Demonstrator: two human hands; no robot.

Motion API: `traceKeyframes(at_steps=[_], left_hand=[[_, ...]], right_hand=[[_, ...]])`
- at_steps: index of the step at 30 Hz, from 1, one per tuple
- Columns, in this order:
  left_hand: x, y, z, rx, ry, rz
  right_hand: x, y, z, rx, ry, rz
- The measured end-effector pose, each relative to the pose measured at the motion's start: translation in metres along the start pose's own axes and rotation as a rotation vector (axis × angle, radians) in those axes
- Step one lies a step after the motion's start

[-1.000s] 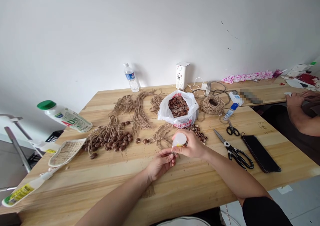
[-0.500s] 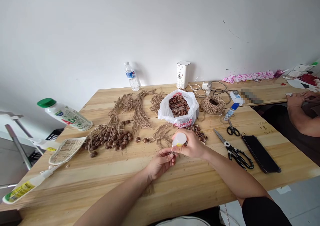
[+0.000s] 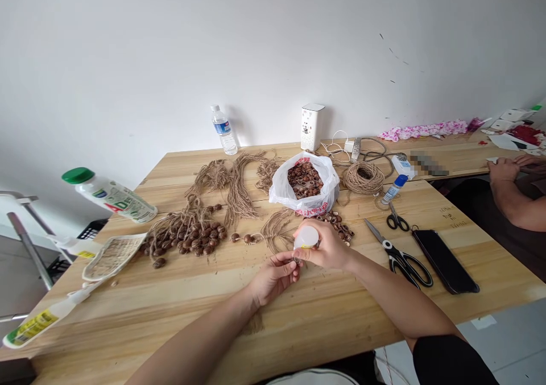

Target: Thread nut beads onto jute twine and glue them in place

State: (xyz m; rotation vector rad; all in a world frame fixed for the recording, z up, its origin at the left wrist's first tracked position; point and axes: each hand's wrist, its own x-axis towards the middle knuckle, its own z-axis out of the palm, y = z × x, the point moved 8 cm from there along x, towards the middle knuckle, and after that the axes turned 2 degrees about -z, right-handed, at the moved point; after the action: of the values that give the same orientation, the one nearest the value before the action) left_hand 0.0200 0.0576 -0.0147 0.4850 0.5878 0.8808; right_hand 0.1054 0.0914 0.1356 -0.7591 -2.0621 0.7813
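Note:
My right hand [image 3: 326,244] is wrapped round a white glue bottle [image 3: 306,237], its round base turned up towards me and a strip of yellow label showing. Just below it, my left hand [image 3: 275,276] pinches a small brown nutshell [image 3: 297,261], mostly hidden by the fingertips. The bottle's tip is out of sight behind the fingers. Frayed twine [image 3: 255,323] shows under my left wrist. Beyond my hands lie a bundle of twine [image 3: 277,230], a few strung nuts [image 3: 248,239] and loose half shells [image 3: 339,226].
A plastic bag [image 3: 279,186] of shells stands behind my hands. Nuts on twine [image 3: 200,238] are heaped to the left, near a basket tray [image 3: 91,270]. On the right are a twine coil [image 3: 364,178], scissors [image 3: 398,254] and a phone [image 3: 446,261]. A co-worker's hands [image 3: 507,169] are far right.

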Motion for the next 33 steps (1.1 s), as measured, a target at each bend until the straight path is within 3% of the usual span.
traceKeyframes(at_steps=[33], left_hand=[[0.0007, -0.0015, -0.0026, -0.009, 0.002, -0.005]], right_hand=[[0.0015, -0.0008, -0.0008, -0.003, -0.008, -0.012]])
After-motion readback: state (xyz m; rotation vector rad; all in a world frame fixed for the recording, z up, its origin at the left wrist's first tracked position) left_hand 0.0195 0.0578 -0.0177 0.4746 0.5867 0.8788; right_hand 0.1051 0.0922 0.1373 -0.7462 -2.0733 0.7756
